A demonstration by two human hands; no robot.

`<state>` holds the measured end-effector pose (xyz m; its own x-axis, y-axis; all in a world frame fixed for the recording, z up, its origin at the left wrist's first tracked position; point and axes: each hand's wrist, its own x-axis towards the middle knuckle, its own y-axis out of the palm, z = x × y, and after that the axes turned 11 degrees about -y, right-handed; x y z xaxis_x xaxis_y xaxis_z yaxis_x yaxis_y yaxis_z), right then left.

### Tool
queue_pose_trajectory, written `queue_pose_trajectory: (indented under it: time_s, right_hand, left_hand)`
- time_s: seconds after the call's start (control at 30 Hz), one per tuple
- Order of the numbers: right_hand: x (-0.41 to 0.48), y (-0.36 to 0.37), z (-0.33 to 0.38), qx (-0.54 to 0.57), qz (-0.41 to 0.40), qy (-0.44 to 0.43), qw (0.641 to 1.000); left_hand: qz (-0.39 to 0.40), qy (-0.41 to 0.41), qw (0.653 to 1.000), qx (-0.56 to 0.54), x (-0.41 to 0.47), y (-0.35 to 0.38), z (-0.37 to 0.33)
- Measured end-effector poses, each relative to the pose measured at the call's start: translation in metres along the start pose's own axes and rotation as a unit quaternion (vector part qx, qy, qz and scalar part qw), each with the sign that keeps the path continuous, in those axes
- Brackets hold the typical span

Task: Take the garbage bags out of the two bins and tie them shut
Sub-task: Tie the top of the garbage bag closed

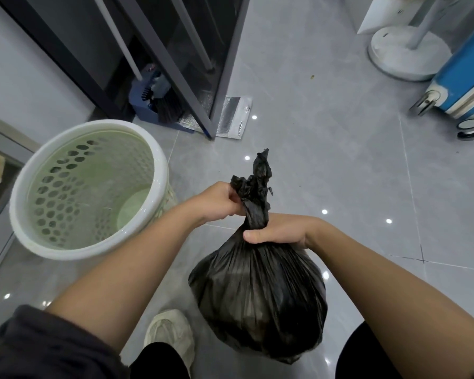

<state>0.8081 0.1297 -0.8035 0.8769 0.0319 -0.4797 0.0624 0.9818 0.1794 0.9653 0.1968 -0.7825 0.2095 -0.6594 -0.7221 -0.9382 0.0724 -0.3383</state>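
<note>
The right hand (278, 231) is closed around the gathered neck of a black garbage bag (257, 302), the thumb laid across the near side of the neck and the fingers wrapped behind it. The left hand (216, 201) is clenched just above, pinching the crumpled loose top of the same bag, which is twisted and stands up in a ragged peak beyond the knuckles. Whether a knot is completed cannot be told. The full, rounded body of the bag is seen hanging below the right hand, over the grey tiled floor (340, 160) and in front of the person's legs. Both forearms are bare; a dark sleeve (39, 346) is pushed up on the left arm. A pale shoe (173, 335) is planted on the floor just left of the bag.

To the left of the left hand a white perforated bin (22, 203) is noted, standing upright with no liner visible in it. Beyond the bin, a dark metal frame with glass panels (175, 64) is recorded, with a blue dustpan and brush (153, 102) at its foot and a silver foil pouch (236, 116) lying on the floor beside it. At far right, a round white stand base (394, 58) and a blue wheeled suitcase (465, 86) are observed, well apart from the bag.
</note>
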Motion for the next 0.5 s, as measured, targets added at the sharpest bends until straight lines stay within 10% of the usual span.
queue_pose_trajectory:
  time_s: [0.33,0.5]
  right_hand:
    - [0.001,-0.013,-0.003,-0.006,-0.211,0.052,0.976]
    - [0.004,-0.024,-0.007,-0.079,-0.245,0.070,0.964]
  left_hand:
    - [-0.170,0.042,0.984,-0.021,0.009,-0.011,0.019]
    - [-0.311,0.320,0.845,0.296,-0.008,-0.016,0.031]
